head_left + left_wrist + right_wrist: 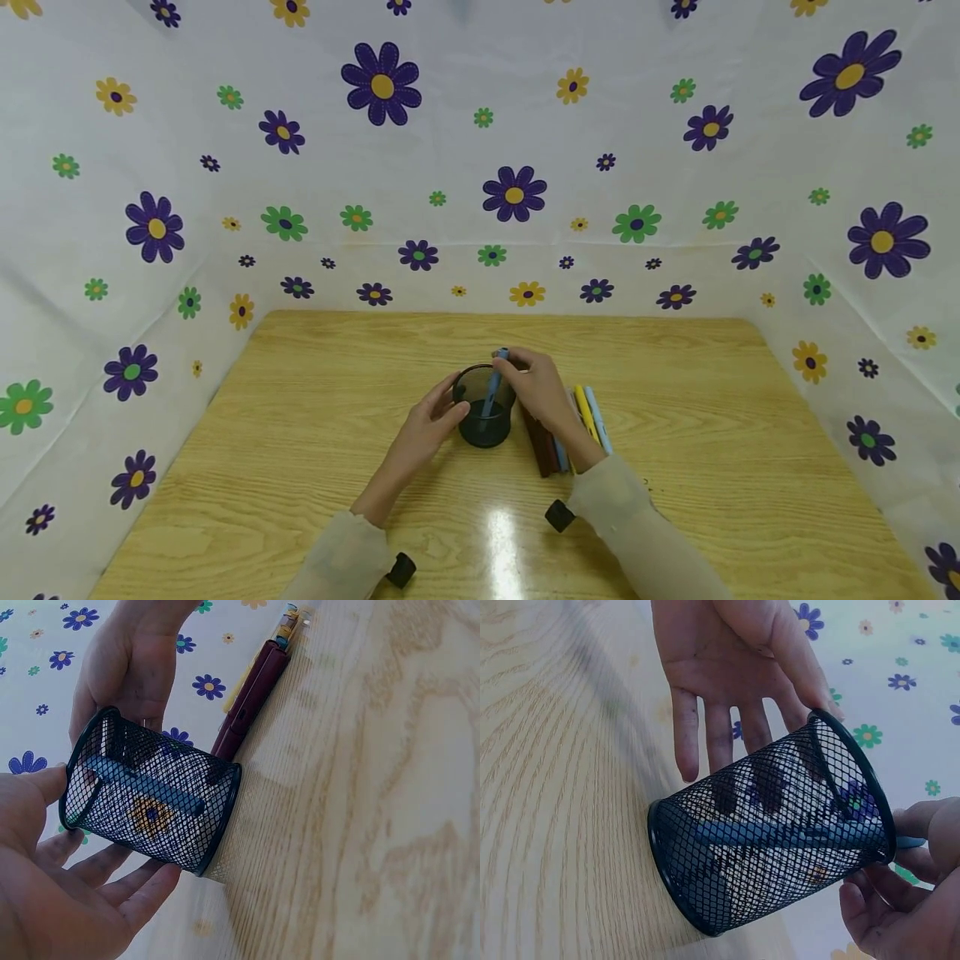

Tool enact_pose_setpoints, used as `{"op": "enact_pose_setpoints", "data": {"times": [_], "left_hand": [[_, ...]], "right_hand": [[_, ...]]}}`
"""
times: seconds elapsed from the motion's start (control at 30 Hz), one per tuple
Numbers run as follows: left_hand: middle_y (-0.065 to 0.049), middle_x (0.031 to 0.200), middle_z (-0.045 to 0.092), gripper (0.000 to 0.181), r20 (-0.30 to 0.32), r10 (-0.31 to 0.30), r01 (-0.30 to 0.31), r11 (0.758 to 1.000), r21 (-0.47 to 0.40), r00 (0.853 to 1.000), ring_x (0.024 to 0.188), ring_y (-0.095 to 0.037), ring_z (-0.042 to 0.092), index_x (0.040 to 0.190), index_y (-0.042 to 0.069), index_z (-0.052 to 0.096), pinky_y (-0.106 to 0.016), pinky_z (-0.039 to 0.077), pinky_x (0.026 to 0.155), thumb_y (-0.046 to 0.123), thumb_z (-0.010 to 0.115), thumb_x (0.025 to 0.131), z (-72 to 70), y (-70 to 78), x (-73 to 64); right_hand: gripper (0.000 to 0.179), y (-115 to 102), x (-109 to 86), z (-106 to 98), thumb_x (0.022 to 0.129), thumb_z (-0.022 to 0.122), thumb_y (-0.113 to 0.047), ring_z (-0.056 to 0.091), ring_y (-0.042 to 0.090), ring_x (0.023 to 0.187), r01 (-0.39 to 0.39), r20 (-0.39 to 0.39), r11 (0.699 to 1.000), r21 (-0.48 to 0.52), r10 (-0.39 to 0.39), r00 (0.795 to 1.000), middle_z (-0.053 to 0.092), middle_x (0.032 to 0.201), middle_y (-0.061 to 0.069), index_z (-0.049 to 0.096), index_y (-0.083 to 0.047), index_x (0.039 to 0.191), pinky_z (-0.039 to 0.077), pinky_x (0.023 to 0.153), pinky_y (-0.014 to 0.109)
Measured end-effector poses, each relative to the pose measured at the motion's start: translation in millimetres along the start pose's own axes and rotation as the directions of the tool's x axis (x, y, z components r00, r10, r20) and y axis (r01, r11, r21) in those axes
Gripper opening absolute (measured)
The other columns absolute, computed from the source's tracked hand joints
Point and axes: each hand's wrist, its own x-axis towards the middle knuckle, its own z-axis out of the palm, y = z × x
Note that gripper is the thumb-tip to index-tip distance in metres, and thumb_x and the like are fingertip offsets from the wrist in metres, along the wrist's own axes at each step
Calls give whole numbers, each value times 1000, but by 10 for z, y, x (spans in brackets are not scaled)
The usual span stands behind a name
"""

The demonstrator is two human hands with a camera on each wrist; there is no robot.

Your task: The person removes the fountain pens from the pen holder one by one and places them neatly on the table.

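Observation:
A black mesh pen holder (pixel 483 431) stands upright on the wooden table. My left hand (pixel 422 435) holds it from the left, thumb at the rim and fingers along the mesh side. Inside the holder a blue pen (pixel 492 393) leans, its lower part showing through the mesh in both wrist views. My right hand (pixel 542 392) pinches the pen's top end at the rim. In the right wrist view the pen tip (pixel 911 842) pokes out past the rim between the right fingers.
Right of the holder lies a row of pens: dark red ones (pixel 540 446), a yellow one (pixel 586 410) and a light blue one (pixel 597 419), partly hidden under my right forearm. A flower-printed white cloth (pixel 450 167) rises behind the table (pixel 337 375) and along both sides.

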Motion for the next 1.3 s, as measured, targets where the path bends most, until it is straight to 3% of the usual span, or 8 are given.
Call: {"op": "enact_pose_setpoints", "data": {"times": [0.17,0.27,0.43,0.83,1.13,1.3], "left_hand": [[-20,162,36,68,-8,-2,2,1000,8,1000,148,-39,36,164,21,34,-57,41,113,38,64,105,6,11,-3],[-21,161,36,67,-14,-4,4,1000,5,1000,148,-39,36,164,21,34,-56,41,113,35,63,105,9,18,-2],[-21,161,36,68,-19,-5,5,1000,0,1000,148,-38,37,163,21,35,-55,41,113,37,65,104,12,19,2],[-21,162,36,68,-7,17,-17,1000,7,1000,148,-39,36,164,18,33,-54,41,113,34,64,105,3,1,18],[-21,162,35,70,-4,14,-14,1000,9,1000,149,-38,36,164,19,34,-55,41,113,38,64,104,-8,-13,13],[-19,163,35,70,-5,12,-12,1000,11,1000,149,-38,35,164,20,34,-56,39,114,39,65,104,-12,-21,15]], "right_hand": [[29,-13,-19,-55,104,65,-32,63,23,84,-21,-36,999,46,23,999,73,98,8,78,-7,110,53,72,34],[30,-23,-23,-94,105,65,-30,68,28,94,-10,-55,996,91,15,998,74,102,13,78,-4,114,58,83,43],[30,-67,-43,-176,106,63,-28,67,35,99,-20,-58,988,156,30,998,73,103,16,76,-1,113,54,92,58],[33,-29,-60,-335,109,58,-22,70,40,100,-46,-56,950,308,66,996,69,110,24,69,7,120,59,91,47],[39,-1,-87,-442,109,56,-22,74,21,92,-76,-37,916,394,98,994,68,111,21,62,10,131,59,92,37],[40,-11,-128,-523,110,55,-23,75,20,92,-88,-32,902,422,112,993,68,114,22,59,10,133,58,94,38]]}}
